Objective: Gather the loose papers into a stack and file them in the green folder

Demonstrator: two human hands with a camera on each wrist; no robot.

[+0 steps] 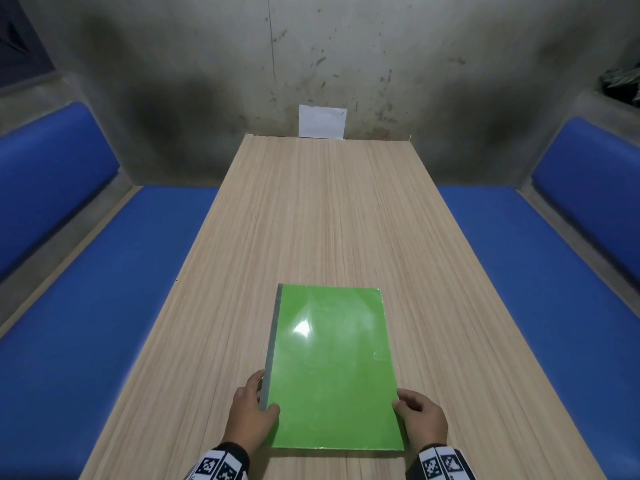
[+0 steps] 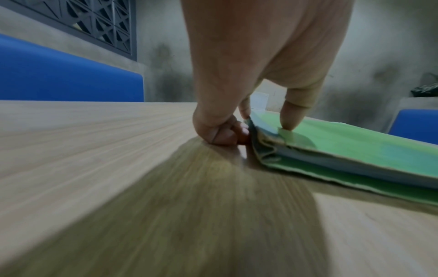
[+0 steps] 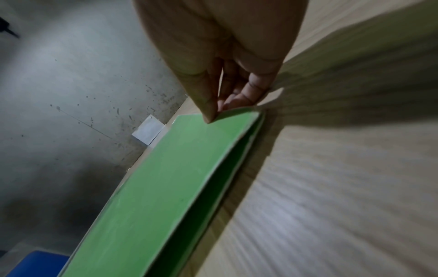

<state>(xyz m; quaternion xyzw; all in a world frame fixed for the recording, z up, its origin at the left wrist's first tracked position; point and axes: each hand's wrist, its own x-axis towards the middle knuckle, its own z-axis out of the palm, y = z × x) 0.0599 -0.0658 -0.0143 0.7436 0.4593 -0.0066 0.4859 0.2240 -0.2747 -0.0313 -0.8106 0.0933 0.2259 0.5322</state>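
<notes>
The green folder (image 1: 332, 362) lies shut on the wooden table (image 1: 311, 209), near the front edge, grey spine to the left. My left hand (image 1: 256, 407) grips the spine's near end: the thumb presses on the cover and the curled fingers sit against the spine (image 2: 258, 131). A pale stack of papers (image 2: 331, 165) shows between the covers. My right hand (image 1: 415, 410) pinches the front cover's right edge near the lower corner, thumb on top, fingers under it (image 3: 218, 110). That edge of the folder (image 3: 166, 187) stands slightly raised, leaving a dark gap.
Blue benches run along the left (image 1: 86, 306) and the right (image 1: 554, 289) of the table. A white sheet (image 1: 322, 121) is stuck on the stained wall at the table's far end. Bare tabletop stretches beyond the folder.
</notes>
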